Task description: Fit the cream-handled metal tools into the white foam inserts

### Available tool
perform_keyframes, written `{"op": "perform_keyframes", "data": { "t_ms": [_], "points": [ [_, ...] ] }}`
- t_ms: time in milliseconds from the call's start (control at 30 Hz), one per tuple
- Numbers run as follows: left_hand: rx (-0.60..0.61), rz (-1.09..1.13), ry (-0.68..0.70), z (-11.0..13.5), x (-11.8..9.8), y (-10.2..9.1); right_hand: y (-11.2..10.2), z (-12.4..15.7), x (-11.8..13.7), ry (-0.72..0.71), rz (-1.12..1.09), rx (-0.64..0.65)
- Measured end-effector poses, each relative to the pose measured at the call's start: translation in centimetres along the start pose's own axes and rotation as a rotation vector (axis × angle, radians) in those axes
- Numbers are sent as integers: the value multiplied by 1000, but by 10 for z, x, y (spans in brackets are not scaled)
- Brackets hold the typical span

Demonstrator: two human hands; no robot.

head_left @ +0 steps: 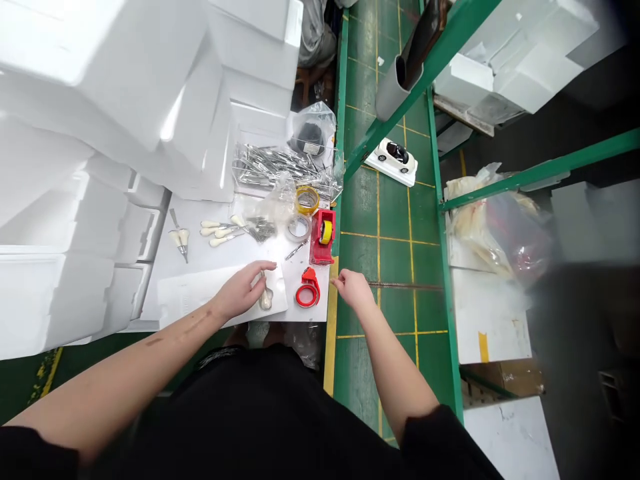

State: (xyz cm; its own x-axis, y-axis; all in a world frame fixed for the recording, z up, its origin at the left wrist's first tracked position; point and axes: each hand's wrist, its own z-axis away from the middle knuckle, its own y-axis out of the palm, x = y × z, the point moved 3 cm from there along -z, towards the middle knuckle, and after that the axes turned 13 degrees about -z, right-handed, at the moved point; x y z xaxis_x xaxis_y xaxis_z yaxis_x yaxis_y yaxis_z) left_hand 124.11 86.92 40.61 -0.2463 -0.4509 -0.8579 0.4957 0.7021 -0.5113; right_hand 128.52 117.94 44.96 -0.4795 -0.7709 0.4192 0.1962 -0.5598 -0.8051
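"What's closest?"

"A black shirt [250, 413] fills the bottom, with two bare forearms reaching out past it."

"And the hands?"

"The left hand [243, 290] is half open, fingers stretched out over a white sheet [195, 297] on the table [250, 250]. A small white-handled tool [265, 300] lies on that sheet, right beside those fingers. The right hand [354, 290] hangs just past the table's edge, fingers loosely curled, above the green floor [390, 220]. I can't tell whether it's gripping anything."

"What's between them?"

"A red tape cutter [309, 290] with a roll in it. Farther up are a red tape dispenser [323, 235], a yellow tape roll [307, 200] and a bundle of steel tools [273, 167] beside clear plastic."

"Anything to the left?"

"Some more white-handled tools [220, 230] lie grouped on the table, and large white foam blocks [100, 100] are stacked past them."

"And farthest out?"

"A white toy car [397, 157] on a white base sits on the floor, under a green metal rack [395, 100]"
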Motion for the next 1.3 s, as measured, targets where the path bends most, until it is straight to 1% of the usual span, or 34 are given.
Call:
{"op": "perform_keyframes", "data": {
  "t_ms": [33,100,133,167,200,233,300,333,400,467,533,733,800,867,900,967,1033,1100,1167,1300],
  "points": [
    [58,117,-96,7,-5,-1,-3,23,19,-120,-26,26],
    [226,446,-287,22,-18,6,-4,71,57,-320,-148,95],
    [322,634,-361,30,-25,11,-3,93,74,-376,-228,124],
    [416,813,-407,38,-33,15,-2,112,90,-415,-299,148],
    [502,970,-420,47,-41,18,1,128,103,-445,-354,165],
    [577,1097,-399,55,-48,20,6,142,113,-470,-393,180],
    [664,1264,-330,70,-57,18,16,161,128,-499,-435,210],
    [679,1311,-306,77,-58,16,22,167,132,-507,-442,223],
    [648,1343,-292,87,-56,9,33,174,136,-521,-435,246],
    [588,1302,-296,93,-50,4,42,176,138,-527,-407,273],
    [502,1215,-303,95,-42,-1,50,176,141,-530,-385,302],
    [321,857,-234,97,-16,-14,74,168,148,-493,-361,344],
    [187,676,-232,95,-3,-20,87,158,146,-418,-331,324],
    [78,419,-216,87,13,-24,104,140,138,-266,-305,291],
    [54,267,-193,81,21,-24,113,129,134,-172,-294,283],
    [50,-2,-141,64,36,-19,130,101,126,-10,-246,271],
    [34,-157,-114,45,51,-11,143,72,122,70,-152,221],
    [10,-212,-119,27,65,-3,151,48,122,73,-55,144],
    [-8,-261,-124,16,76,4,158,32,122,60,-3,105],
    [-48,-339,-130,9,89,15,169,19,118,43,22,112]
  ]
}}
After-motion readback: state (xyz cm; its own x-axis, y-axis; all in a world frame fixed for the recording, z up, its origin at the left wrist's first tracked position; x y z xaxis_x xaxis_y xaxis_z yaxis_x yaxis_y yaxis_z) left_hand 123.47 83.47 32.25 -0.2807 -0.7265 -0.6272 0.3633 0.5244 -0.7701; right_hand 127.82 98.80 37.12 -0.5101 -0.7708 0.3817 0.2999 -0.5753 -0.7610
